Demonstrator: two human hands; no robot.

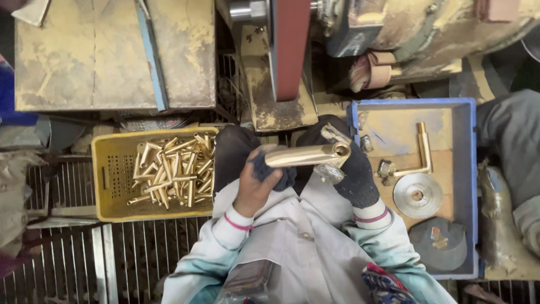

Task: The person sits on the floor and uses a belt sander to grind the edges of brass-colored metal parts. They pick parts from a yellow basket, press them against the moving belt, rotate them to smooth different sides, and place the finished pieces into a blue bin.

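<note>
Closest to the camera, pale sleeves with pink cuffs lead up to both hands, which meet over the lap. The left hand (256,188) is bare at the back, with a dark scrap of cloth or glove at the fingers, and it is clenched around the near end of a brass handle (306,155). The right hand (354,171), in a dark glove, grasps the handle's far end, where the round open socket shows. The handle lies nearly level between them, held in the air above the knees.

Just left of the knees a yellow crate (112,186) rests on a metal grate and is heaped with many similar brass pieces (171,171). To the right, a blue tray (467,169) holds one L-shaped brass handle (422,155), a silver disc (417,195) and a dark round pad (441,242).

Farther off, straight ahead, a red sanding belt (289,48) runs upright on a dust-caked machine, with a dusty yellow box (84,53) to its left.
</note>
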